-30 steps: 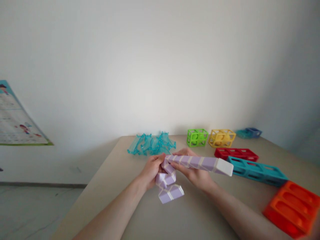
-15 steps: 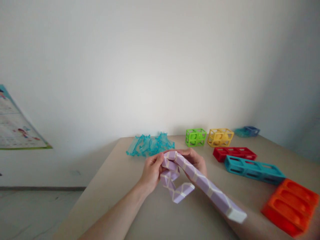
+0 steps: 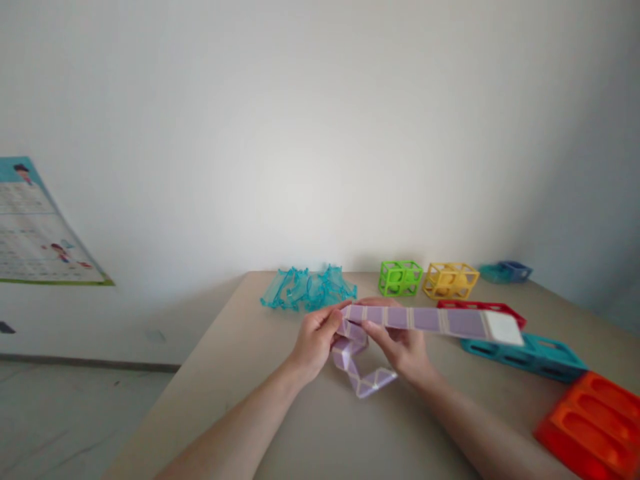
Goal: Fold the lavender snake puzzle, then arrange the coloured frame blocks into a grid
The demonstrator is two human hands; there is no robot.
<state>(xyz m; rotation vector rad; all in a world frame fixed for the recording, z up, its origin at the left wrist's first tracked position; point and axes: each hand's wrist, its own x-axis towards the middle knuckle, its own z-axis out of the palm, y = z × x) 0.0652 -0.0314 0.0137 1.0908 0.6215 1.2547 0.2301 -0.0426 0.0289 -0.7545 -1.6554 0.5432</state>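
Note:
A purple and white snake puzzle (image 3: 425, 319) is held up above the table between both hands. Its long straight arm points right and ends in a white wedge, while the other part bends in a zigzag below the hands. My left hand (image 3: 316, 339) pinches the folded part at the left, thumb on top. My right hand (image 3: 400, 343) grips the straight arm near its base, with the thumb in front and the other fingers behind it, partly hidden.
On the table (image 3: 240, 373) stand teal translucent pieces (image 3: 307, 288), a green frame block (image 3: 400, 278) and a yellow one (image 3: 451, 280) by the wall. To the right lie a red block (image 3: 483, 307), a teal block (image 3: 535, 357), an orange block (image 3: 595, 420) and a dark blue piece (image 3: 515, 271).
The straight arm of the snake puzzle has swung up from slanting down right to nearly level. My right hand's thumb now shows in front of it. The view has shifted slightly left.

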